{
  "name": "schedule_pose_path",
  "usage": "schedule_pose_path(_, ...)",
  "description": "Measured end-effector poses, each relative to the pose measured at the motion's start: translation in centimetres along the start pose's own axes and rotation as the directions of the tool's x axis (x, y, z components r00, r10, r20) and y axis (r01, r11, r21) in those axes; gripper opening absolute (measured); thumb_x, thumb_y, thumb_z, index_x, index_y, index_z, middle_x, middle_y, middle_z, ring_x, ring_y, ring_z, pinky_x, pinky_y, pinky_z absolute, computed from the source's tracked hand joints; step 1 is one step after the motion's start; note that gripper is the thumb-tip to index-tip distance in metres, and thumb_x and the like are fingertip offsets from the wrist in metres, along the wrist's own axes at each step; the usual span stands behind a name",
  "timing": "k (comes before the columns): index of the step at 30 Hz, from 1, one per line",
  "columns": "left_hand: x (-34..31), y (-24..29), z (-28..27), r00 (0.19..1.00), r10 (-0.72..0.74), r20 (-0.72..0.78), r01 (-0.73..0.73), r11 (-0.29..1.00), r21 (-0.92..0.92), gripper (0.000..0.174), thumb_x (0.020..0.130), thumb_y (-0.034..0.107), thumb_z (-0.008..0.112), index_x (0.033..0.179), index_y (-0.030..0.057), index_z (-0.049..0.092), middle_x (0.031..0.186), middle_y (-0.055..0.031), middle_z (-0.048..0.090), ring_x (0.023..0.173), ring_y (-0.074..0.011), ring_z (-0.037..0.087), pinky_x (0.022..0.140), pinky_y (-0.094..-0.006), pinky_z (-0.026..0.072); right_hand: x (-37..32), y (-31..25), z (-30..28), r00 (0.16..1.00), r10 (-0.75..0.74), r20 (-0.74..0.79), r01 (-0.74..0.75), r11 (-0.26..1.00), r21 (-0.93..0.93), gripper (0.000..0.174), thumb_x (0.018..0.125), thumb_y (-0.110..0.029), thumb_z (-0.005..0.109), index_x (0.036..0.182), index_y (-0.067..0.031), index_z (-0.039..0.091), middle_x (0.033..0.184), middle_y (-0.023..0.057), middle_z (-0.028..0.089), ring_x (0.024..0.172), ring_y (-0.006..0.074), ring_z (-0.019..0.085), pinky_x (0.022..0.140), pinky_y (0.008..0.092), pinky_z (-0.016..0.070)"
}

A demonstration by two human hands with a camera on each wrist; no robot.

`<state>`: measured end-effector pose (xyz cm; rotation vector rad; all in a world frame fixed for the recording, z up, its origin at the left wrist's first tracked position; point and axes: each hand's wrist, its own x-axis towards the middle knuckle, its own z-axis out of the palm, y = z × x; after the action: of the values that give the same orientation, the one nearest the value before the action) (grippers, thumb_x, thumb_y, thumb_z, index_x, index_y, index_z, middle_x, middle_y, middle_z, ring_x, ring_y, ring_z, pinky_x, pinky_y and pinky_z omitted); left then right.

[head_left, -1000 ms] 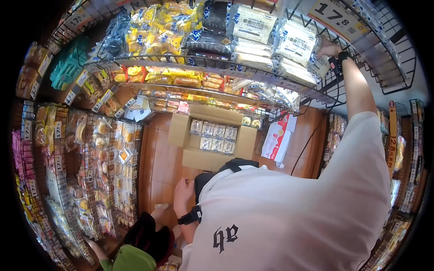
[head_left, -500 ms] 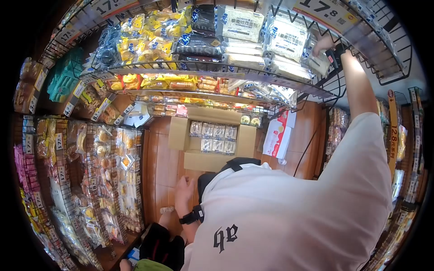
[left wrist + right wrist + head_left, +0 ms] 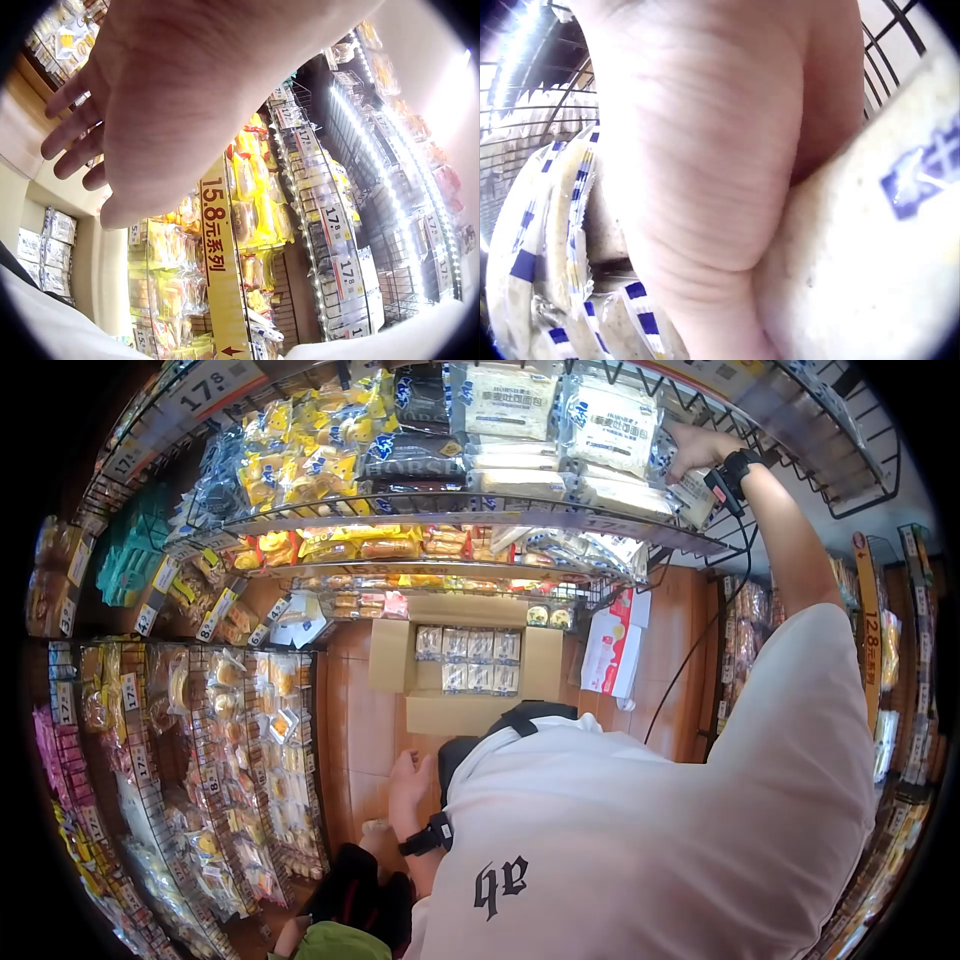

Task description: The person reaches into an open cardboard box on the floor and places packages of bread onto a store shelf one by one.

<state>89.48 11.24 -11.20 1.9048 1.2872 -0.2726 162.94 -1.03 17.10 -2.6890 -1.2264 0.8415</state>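
At the right end of the upper wire shelf, my right hand (image 3: pixel 700 448) rests against clear bags of white sliced bread with blue-and-white print. A large bread bag (image 3: pixel 870 255) lies right against the palm in the right wrist view, and more bread bags (image 3: pixel 555 225) are stacked on the other side. The fingertips are hidden among the bags, so I cannot tell whether they grip one. Low at my side hangs my left hand (image 3: pixel 408 780), holding nothing, its fingers (image 3: pixel 79 139) loose and spread in the left wrist view.
An open cardboard box (image 3: pixel 455 715) with several small packs (image 3: pixel 480 660) sits on the floor ahead. Beside it lies a red-and-white carton (image 3: pixel 610 650). Bread racks (image 3: pixel 220 760) line the left. A person in a green top (image 3: pixel 345 940) is close at lower left.
The head view has shifted slightly. My right hand has moved left along the shelf against the bread bags, and more of it shows. My left hand still hangs. The person at lower left has shifted.
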Motion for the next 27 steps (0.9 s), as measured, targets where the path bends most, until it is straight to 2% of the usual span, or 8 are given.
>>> schedule_pose_path(5,0.1,-0.4,0.5,1.0,0.019,0.003,-0.019,1.0,-0.013,0.049,0.096,0.03,0.066,0.127,-0.0067,0.058,0.116,-0.0227,0.069,0.102,-0.0312,0.07,0.088,-0.039,0.0556,-2.3,-1.2,0.4,0.983,-0.018,0.18,0.019,1.0,0.0,0.11,0.058,-0.004,0.087,0.152,0.0037,0.03,0.143,0.0221,0.053,0.13,0.0282,0.052,0.109,0.0354,0.0436)
schedule_pose_path(9,-0.2,-0.4,0.8,1.0,0.009,0.019,-0.008,1.0,-0.024,0.048,0.096,0.031,0.065,0.126,-0.0061,0.058,0.116,-0.0226,0.069,0.102,-0.031,0.069,0.088,-0.0389,0.0555,-3.1,0.4,2.2,0.996,-0.079,0.046,0.078,0.997,0.017,0.114,0.055,-0.002,0.088,0.153,-0.0019,0.032,0.144,0.0193,0.054,0.135,0.0267,0.049,0.113,0.0342,0.0396)
schedule_pose_path(14,0.1,-0.7,1.4,0.998,-0.041,0.04,0.043,0.998,-0.053,0.047,0.095,0.034,0.065,0.121,-0.0046,0.059,0.121,-0.0248,0.066,0.113,-0.037,0.064,0.097,-0.0427,0.0513,-4.5,0.6,0.7,0.992,-0.043,0.122,0.036,0.997,0.065,0.143,0.043,-0.008,0.1,0.157,-0.006,0.014,0.154,0.0218,0.038,0.141,0.0304,0.042,0.115,0.036,0.0387)
schedule_pose_path(17,0.3,0.4,1.0,0.999,-0.023,0.045,0.024,0.999,-0.027,0.047,0.095,0.034,0.065,0.121,-0.0045,0.059,0.122,-0.0246,0.066,0.114,-0.0374,0.064,0.098,-0.0428,0.0507,-4.1,1.4,2.0,0.999,-0.019,0.028,0.024,0.977,-0.213,0.139,0.044,-0.007,0.098,0.157,-0.006,0.016,0.149,0.0232,0.042,0.14,0.0315,0.042,0.115,0.0391,0.0392)
schedule_pose_path(19,0.4,1.5,0.6,0.998,-0.021,0.061,0.022,0.999,-0.024,0.047,0.095,0.034,0.065,0.122,-0.0041,0.059,0.122,-0.0245,0.066,0.115,-0.0376,0.064,0.098,-0.0428,0.0503,-4.3,1.6,2.7,0.983,-0.145,-0.116,0.124,0.976,-0.177,0.128,0.048,0.001,0.092,0.154,-0.007,0.021,0.134,0.0222,0.051,0.123,0.0327,0.057,0.094,0.0398,0.0563)
schedule_pose_path(22,0.4,2.1,0.3,0.997,0.0,0.071,0.0,1.0,-0.002,0.047,0.095,0.034,0.065,0.122,-0.0039,0.059,0.123,-0.0245,0.066,0.115,-0.0375,0.063,0.098,-0.0428,0.0503,-6.0,-1.4,2.0,1.0,-0.009,-0.026,0.006,0.99,-0.141,0.128,0.047,-0.004,0.095,0.154,-0.0061,0.025,0.137,0.0212,0.051,0.13,0.0328,0.05,0.104,0.0382,0.0472)
schedule_pose_path(25,0.6,1.7,0.2,0.997,0.037,0.065,-0.038,0.999,0.021,0.052,0.095,0.034,0.065,0.128,-0.0051,0.058,0.122,-0.0239,0.067,0.11,-0.0343,0.067,0.094,-0.0408,0.0528,-6.2,-0.4,2.2,0.996,-0.083,0.045,0.089,0.986,-0.143,0.121,0.049,0.003,0.091,0.152,-0.0083,0.027,0.127,0.0201,0.058,0.117,0.0288,0.06,0.086,0.0389,0.0584)
schedule_pose_path(27,0.9,1.2,0.3,0.997,0.053,0.053,-0.054,0.998,0.026,0.053,0.095,0.035,0.065,0.13,-0.0057,0.058,0.122,-0.0235,0.068,0.108,-0.0329,0.068,0.092,-0.0399,0.0541,-6.3,0.5,1.9,0.984,-0.142,0.11,0.158,0.976,-0.148,0.121,0.049,0.003,0.091,0.152,-0.007,0.028,0.13,0.0205,0.057,0.119,0.0288,0.059,0.09,0.0392,0.0572)
